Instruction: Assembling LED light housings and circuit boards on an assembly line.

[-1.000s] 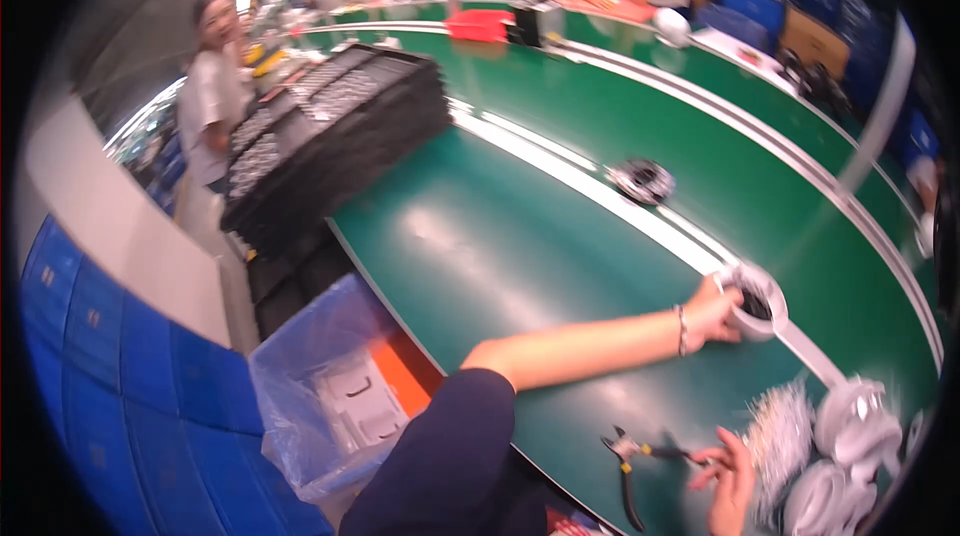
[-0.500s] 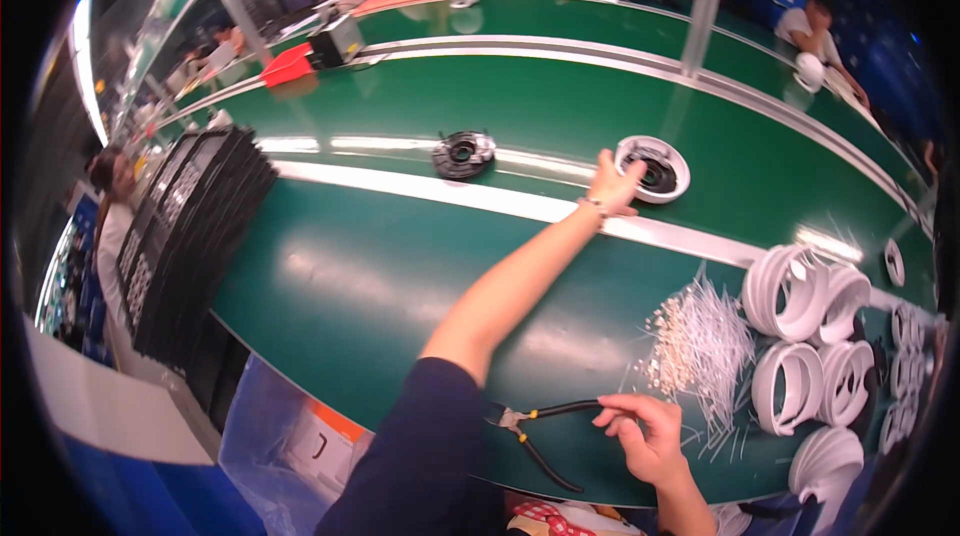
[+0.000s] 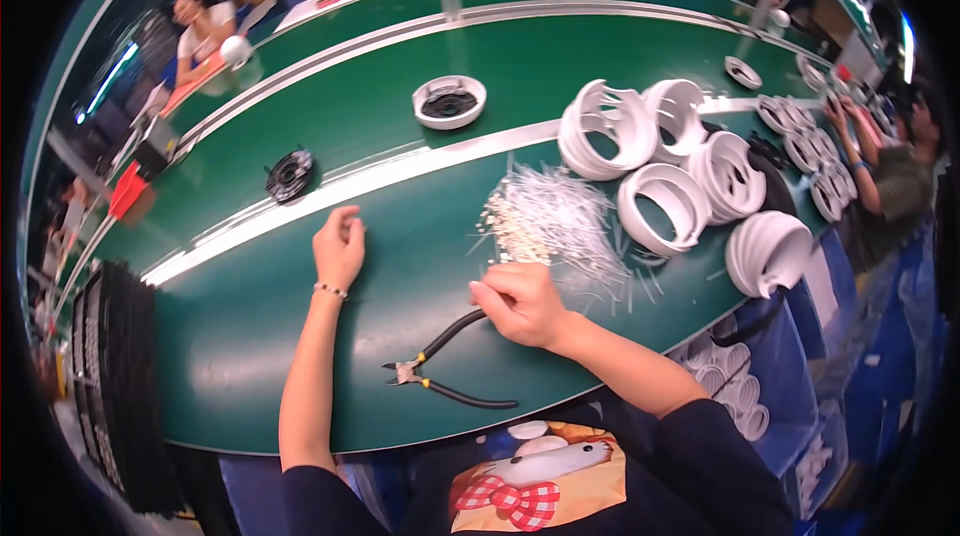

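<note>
the left hand [image 3: 340, 244] is above the green desk [image 3: 230, 336], its fingers loosely bent and somewhat spread, with nothing seen in it; a bracelet [image 3: 331, 291] circles that wrist. the black round part [image 3: 290, 176] nearest to it lies up and to its left, on the green belt [image 3: 540, 66] beyond the pale strip [image 3: 400, 174], apart from the fingers. the right hand [image 3: 522, 304] is narrow, fingers curled in toward the thumb; whether it grips anything cannot be told. the cutters [image 3: 407, 372] lie on the desk between the two forearms, blades pointing left and handles spread, the upper handle running up to the right hand's fingers. whether they touch it cannot be told either. just beyond this hand is a loose heap of white ties [image 3: 570, 221], pale tips toward the left. to the right of the heap stand several white rings [image 3: 660, 211], close together. a white bowl-shaped ring with a black middle [image 3: 450, 103] sits on the belt. a stack of black trays [image 3: 115, 386] rises at the far left.
</note>
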The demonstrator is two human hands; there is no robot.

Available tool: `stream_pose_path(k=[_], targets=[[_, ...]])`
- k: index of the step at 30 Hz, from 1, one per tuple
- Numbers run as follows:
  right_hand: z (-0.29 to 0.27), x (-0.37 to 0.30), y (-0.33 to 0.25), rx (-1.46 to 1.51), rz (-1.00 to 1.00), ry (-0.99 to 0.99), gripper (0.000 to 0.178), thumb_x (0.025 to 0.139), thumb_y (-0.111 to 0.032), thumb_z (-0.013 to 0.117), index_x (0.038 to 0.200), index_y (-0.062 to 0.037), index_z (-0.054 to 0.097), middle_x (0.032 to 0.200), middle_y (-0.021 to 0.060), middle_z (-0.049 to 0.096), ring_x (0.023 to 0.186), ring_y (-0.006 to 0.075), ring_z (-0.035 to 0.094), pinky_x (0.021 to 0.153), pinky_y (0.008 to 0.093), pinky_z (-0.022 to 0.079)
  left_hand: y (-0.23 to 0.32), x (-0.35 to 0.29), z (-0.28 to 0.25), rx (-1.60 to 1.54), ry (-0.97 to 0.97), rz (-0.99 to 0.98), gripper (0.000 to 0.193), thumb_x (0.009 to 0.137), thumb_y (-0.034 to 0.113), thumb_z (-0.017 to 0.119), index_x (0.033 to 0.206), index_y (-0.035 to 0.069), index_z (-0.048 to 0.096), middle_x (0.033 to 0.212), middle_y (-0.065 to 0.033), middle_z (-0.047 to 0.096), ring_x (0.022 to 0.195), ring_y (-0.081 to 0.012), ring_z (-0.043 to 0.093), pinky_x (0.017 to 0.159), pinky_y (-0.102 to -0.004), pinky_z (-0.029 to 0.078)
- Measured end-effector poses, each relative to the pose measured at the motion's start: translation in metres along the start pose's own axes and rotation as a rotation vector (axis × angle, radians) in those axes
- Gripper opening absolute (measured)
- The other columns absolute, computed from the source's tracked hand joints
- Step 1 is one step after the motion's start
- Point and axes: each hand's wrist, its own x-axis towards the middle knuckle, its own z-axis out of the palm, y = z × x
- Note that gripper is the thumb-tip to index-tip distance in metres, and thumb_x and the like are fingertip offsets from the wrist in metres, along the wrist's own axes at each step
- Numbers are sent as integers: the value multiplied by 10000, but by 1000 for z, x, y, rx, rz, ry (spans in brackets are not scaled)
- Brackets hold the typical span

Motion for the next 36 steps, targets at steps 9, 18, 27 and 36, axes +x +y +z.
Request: stream_pose_path(k=[9, 18, 27, 36], targets=[[-74, 1, -11, -440, 95, 327, 52, 676, -45, 643, 710, -26, 608, 663, 72, 587, 610, 210, 563, 578, 289, 448, 21, -9, -8, 16, -42, 4, 134, 755, 86, 539, 873, 51, 591, 686, -66, 625, 498, -146, 557, 509, -276, 444], [-142, -33, 24, -988, 550, -68, 201, 753, -175, 607, 802, 20, 601, 718, 192, 577, 674, 352, 551, 600, 397, 419, 27, -8, -13, -54, -125, -65, 123, 758, 96, 535, 862, 61, 591, 712, -52, 627, 503, -137, 562, 511, -268, 445], [-139, -31, 19, -830, 530, 191, 128, 759, -79, 587, 757, 49, 598, 629, 159, 572, 534, 243, 549, 520, 297, 401, -23, 55, -29, -291, 210, -44, 117, 812, 21, 493, 880, 21, 588, 785, -39, 623, 674, -80, 573, 527, -186, 433], [-145, -31, 8, -991, 407, 458, 118, 724, -53, 640, 766, 38, 577, 694, 126, 579, 614, 231, 557, 575, 288, 423, -95, 146, -15, 272, 82, -455, 406, 688, 240, 604, 1044, 54, 543, 993, -124, 606, 955, -261, 562, 837, -372, 418]])
